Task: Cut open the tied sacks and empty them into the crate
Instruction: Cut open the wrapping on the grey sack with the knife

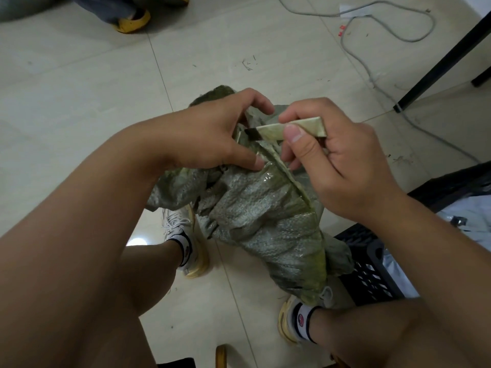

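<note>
On tiled floor [79,83]: one sack [265,221], one blade [287,130], one crate [372,274].

A long grey cable [382,35] loops over the pale tiled floor [79,88] toward its far right corner, passing a black metal furniture leg [438,65]. A strip of white paper [354,10] lies under the cable at the far edge. A yellow-soled shoe [132,22] stands at the far left.
</note>
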The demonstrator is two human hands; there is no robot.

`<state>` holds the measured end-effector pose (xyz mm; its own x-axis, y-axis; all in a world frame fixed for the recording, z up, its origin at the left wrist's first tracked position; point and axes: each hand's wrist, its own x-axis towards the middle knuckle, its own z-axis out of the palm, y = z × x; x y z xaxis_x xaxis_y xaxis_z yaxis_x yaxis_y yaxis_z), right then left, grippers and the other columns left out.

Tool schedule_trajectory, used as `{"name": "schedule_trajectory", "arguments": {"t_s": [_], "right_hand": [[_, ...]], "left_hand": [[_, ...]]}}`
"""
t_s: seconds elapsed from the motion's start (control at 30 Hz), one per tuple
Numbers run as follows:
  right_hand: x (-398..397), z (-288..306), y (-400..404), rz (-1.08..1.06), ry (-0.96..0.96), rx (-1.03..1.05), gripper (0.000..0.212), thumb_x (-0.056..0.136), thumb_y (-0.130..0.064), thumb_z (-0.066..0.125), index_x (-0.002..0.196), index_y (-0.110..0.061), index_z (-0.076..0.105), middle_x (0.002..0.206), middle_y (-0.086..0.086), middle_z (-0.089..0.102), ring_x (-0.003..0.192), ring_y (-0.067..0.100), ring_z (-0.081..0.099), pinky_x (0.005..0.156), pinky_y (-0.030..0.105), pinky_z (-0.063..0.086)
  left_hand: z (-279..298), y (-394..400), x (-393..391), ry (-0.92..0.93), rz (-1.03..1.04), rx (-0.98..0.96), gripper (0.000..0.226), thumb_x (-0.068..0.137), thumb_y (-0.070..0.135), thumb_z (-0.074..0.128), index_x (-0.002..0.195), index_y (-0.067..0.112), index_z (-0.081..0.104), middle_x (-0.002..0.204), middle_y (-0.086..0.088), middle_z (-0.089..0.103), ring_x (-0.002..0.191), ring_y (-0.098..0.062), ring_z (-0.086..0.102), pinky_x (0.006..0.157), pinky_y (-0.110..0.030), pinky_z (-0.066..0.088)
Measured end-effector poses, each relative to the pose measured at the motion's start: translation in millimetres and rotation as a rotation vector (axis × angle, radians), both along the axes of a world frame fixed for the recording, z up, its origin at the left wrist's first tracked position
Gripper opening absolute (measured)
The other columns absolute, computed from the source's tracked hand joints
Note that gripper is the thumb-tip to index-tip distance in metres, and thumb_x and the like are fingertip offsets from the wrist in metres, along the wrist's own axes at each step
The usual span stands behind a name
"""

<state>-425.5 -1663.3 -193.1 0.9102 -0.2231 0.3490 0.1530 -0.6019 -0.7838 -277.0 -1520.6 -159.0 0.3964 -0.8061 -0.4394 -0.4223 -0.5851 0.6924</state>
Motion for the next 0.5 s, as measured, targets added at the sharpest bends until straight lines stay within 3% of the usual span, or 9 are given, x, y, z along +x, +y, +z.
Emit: {"name": "schedule_trajectory", "arguments": {"t_s": [0.2,0.27,0.33,0.43,0.5], "right_hand": [[2.5,-3.8,-0.7,-0.055,0.037,-0.061,0.023,0.102,-0.027,0.045,0.112,-0.011,0.059,0.066,0.006,0.064,0.054,0.022,0.061,0.048,0.043,0.049],[4.1,-5.6,-0.1,-0.062,0.045,-0.083,0.023,0.103,-0.028,0.045,0.113,-0.012,0.059,0.065,0.006,0.064,0.053,0.023,0.061,0.048,0.044,0.049],[5.5,-8.0,1.6,-0.056,0.080,-0.115,0.024,0.103,-0.030,0.044,0.115,-0.014,0.058,0.066,0.006,0.064,0.054,0.025,0.061,0.049,0.044,0.050],[5.6,-8.8,3.7,-0.054,0.092,-0.162,0.025,0.103,-0.030,0.044,0.116,-0.014,0.057,0.065,0.006,0.064,0.055,0.025,0.062,0.049,0.043,0.050],[4.1,-5.2,3.1,-0.068,0.044,-0.142,0.024,0.102,-0.027,0.045,0.113,-0.011,0.059,0.064,0.007,0.064,0.053,0.024,0.061,0.048,0.043,0.049]], "left_hand": [[8.0,-0.6,-6.0,-0.201,0.021,-0.052,0.047,0.083,0.029,0.075,0.126,0.036,0.058,0.119,0.019,0.058,0.085,0.017,0.053,0.079,-0.012,0.044],[9.7,-0.5,-7.1,-0.202,0.015,-0.038,0.051,0.086,0.024,0.073,0.132,0.035,0.055,0.107,0.022,0.059,0.078,0.026,0.048,0.071,0.000,0.036],[10.8,0.0,-8.1,-0.180,0.014,-0.034,0.056,0.088,0.018,0.071,0.138,0.032,0.051,0.090,0.026,0.054,0.064,0.024,0.049,0.059,0.004,0.033],[10.5,1.3,-6.8,-0.153,0.020,-0.031,0.060,0.089,0.013,0.069,0.143,0.029,0.047,0.076,0.036,0.059,0.069,0.011,0.050,0.050,0.004,0.031],[10.2,2.4,-4.8,-0.140,0.020,-0.030,0.060,0.089,0.013,0.068,0.142,0.031,0.046,0.067,0.035,0.056,0.055,0.017,0.051,0.050,0.002,0.032]]}}
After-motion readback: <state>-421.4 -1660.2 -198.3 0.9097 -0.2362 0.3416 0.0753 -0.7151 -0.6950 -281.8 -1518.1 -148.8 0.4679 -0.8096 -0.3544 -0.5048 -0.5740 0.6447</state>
